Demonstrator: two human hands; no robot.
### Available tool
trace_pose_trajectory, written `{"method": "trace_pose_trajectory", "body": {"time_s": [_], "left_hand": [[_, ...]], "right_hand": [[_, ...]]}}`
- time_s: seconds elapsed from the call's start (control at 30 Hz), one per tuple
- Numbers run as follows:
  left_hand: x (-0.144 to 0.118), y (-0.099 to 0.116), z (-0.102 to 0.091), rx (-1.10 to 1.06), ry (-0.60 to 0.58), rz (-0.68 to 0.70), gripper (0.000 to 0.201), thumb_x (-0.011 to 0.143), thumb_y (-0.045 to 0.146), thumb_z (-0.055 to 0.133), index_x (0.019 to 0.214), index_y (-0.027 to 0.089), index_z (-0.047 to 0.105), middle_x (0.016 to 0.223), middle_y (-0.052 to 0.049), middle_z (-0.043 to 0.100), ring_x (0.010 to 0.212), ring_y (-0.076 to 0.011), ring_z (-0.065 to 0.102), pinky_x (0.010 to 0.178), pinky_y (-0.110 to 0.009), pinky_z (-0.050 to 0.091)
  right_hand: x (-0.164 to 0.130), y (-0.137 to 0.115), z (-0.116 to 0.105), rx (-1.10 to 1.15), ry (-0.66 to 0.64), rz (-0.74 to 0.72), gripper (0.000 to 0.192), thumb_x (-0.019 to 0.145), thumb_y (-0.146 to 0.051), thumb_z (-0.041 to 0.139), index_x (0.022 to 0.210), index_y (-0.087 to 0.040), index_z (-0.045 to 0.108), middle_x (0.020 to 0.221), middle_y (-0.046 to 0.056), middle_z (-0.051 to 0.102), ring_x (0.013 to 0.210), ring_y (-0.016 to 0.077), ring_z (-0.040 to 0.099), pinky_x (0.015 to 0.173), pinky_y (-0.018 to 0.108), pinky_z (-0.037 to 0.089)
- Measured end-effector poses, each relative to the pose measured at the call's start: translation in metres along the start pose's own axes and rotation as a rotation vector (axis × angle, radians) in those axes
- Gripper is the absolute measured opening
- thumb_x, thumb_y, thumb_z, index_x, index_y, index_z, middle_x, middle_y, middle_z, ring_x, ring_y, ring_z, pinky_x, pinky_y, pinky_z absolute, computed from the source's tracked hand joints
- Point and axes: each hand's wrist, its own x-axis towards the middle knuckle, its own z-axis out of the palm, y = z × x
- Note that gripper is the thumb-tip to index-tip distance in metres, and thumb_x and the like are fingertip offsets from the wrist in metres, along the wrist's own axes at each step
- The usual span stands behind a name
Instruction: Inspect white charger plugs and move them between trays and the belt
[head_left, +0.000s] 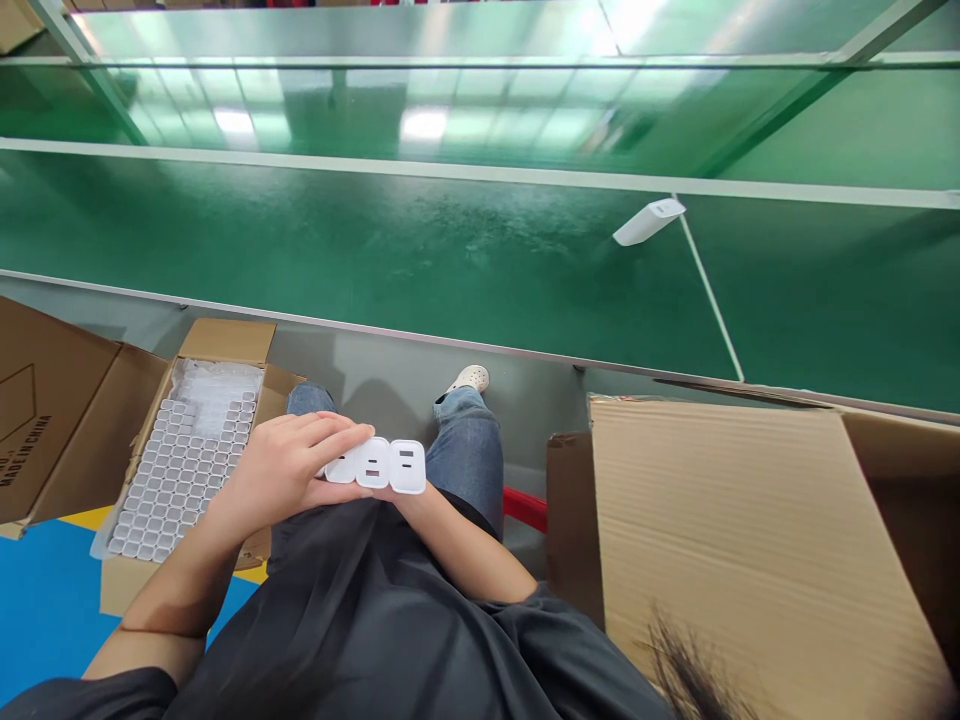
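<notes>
While seated at the edge of the green conveyor belt (375, 250), holding a row of three white chargers (379, 465) over the lap, port faces turned up. Left hand (281, 470) laid across the left end of the row, fingers (337, 432) curled together over the top and thumb beneath, clamped on the chargers. Right hand mostly hidden under the row; only the wrist and forearm show, so cannot tell how its fingers sit, though the row appears to rest on it. Left of the chargers, an open cardboard box (225, 342) on the floor with a clear plastic tray (184, 460) of small square cells, each seeming to hold a white piece. Farther left of the chargers, another carton (52, 410) printed with black lettering. Right of the chargers, a large brown box (735, 540), flap raised. Beyond the chargers, up on the belt and well apart, a single white charger (649, 221) lying on its side near a thin white divider line. Below the chargers, jeans and one pale shoe (470, 379) on the grey floor.
</notes>
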Motion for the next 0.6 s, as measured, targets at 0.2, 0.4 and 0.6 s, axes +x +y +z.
{"method": "trace_pose_trajectory", "body": {"time_s": [0.2, 0.4, 0.6], "left_hand": [[-0.001, -0.003, 0.003, -0.049, 0.007, -0.027, 0.040, 0.093, 0.053, 0.060, 0.118, 0.022, 0.065, 0.108, -0.004, 0.076, 0.090, -0.0176, 0.072, 0.069, -0.027, 0.049], [-0.003, -0.005, 0.004, 0.006, 0.105, 0.010, 0.041, 0.094, 0.054, 0.058, 0.116, 0.021, 0.065, 0.102, -0.006, 0.077, 0.079, -0.0175, 0.071, 0.066, -0.028, 0.048], [-0.004, -0.009, 0.003, 0.063, 0.135, 0.017, 0.042, 0.092, 0.053, 0.061, 0.117, 0.020, 0.065, 0.096, -0.005, 0.077, 0.076, -0.0181, 0.070, 0.065, -0.029, 0.048]], "right_hand": [[-0.001, 0.006, -0.011, 0.086, -0.088, -0.029, 0.042, 0.079, -0.039, 0.073, 0.118, -0.026, 0.063, 0.123, 0.007, 0.066, 0.117, 0.0242, 0.060, 0.099, 0.043, 0.051], [-0.007, -0.004, -0.019, -0.131, -0.066, -0.109, 0.044, 0.078, -0.031, 0.076, 0.120, -0.023, 0.064, 0.128, 0.008, 0.064, 0.117, 0.0226, 0.060, 0.104, 0.039, 0.047], [-0.014, -0.022, -0.012, -0.144, 0.007, -0.131, 0.048, 0.078, -0.036, 0.077, 0.123, -0.025, 0.065, 0.124, 0.005, 0.067, 0.111, 0.0211, 0.063, 0.098, 0.035, 0.049]]}}
